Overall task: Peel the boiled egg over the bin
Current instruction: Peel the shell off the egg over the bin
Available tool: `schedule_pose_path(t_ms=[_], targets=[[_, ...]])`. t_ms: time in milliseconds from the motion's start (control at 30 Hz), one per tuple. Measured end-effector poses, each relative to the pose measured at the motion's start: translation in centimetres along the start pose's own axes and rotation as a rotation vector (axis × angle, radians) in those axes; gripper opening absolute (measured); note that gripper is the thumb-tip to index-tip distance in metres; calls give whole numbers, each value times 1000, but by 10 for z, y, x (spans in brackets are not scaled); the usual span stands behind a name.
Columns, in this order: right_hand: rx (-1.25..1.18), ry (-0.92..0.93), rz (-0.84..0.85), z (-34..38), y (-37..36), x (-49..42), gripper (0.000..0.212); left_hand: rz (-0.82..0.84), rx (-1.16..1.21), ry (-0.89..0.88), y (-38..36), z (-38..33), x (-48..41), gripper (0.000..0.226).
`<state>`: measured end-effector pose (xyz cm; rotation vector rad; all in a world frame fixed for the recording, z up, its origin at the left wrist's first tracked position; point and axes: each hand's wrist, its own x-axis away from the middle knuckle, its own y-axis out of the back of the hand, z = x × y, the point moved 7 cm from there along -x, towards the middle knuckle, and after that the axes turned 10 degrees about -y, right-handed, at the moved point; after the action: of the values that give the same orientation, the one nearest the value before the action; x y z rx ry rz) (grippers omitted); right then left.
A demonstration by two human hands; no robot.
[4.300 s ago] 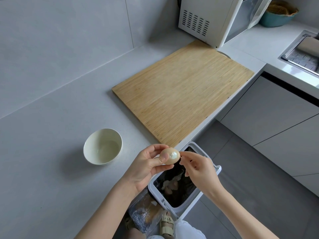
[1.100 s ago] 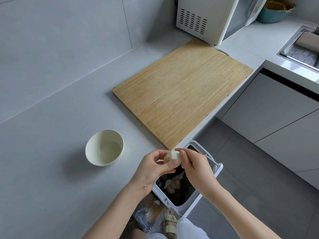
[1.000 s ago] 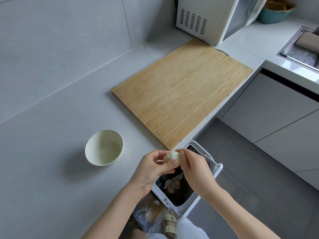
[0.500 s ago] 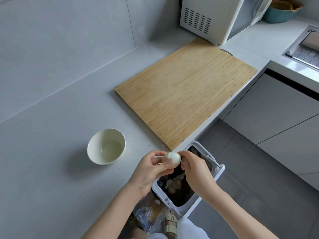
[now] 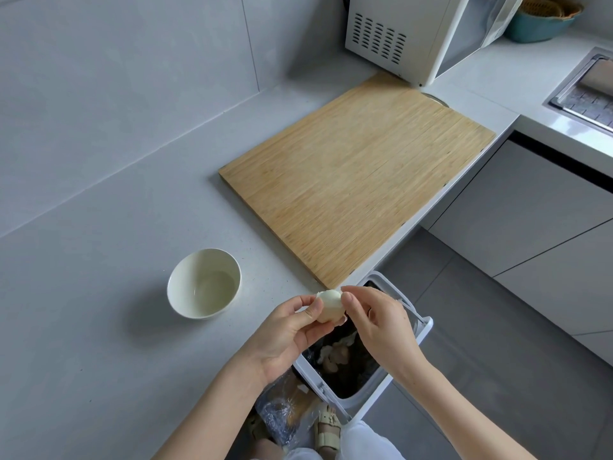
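The boiled egg (image 5: 330, 305) shows mostly bare white, with a little shell left at its lower edge. My left hand (image 5: 287, 333) grips it from the left with thumb and fingers. My right hand (image 5: 378, 327) touches the egg's right side with its fingertips. Both hands hover over the open white bin (image 5: 416, 330) on the floor by the counter edge; its dark liner holds shell pieces and scraps.
A white bowl (image 5: 204, 287) with a little water stands on the grey counter (image 5: 83, 293) left of my hands. A wooden cutting board (image 5: 358, 171) lies behind, with a white microwave (image 5: 414, 31) past it. A sink (image 5: 590, 91) is at far right. My sandalled foot (image 5: 326, 429) is below.
Most of the brown shell has come off since the earliest frame, leaving the egg white. In the last half second my left hand turned the egg and my right fingertips shifted to its upper right.
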<state>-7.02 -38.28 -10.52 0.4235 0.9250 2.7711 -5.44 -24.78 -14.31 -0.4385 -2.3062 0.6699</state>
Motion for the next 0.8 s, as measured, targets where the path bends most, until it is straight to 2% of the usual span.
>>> schedule_pose_path(t_ms=[100, 200, 300, 467, 633, 700, 800], targets=[[-129, -34, 90, 5, -5, 1, 39, 53, -30, 10, -4, 0, 1, 49], [-35, 69, 48, 12, -7, 4, 27, -4, -169, -22, -3, -2, -1, 57], [45, 126, 4, 15, -9, 7, 33, -60, -243, -50, 0, -4, -1, 59], [46, 132, -34, 17, -6, 5, 36, -8, -182, -56, -3, -7, 1, 63], [52, 122, -85, 7, 0, 1, 16, 24, -104, -39, -6, -8, 3, 55], [124, 164, -87, 2, -1, 1, 11, 24, -68, -36, -7, -10, 4, 53], [156, 125, -83, -7, 0, 0, 9, 39, -58, -34, -7, -11, 5, 43]])
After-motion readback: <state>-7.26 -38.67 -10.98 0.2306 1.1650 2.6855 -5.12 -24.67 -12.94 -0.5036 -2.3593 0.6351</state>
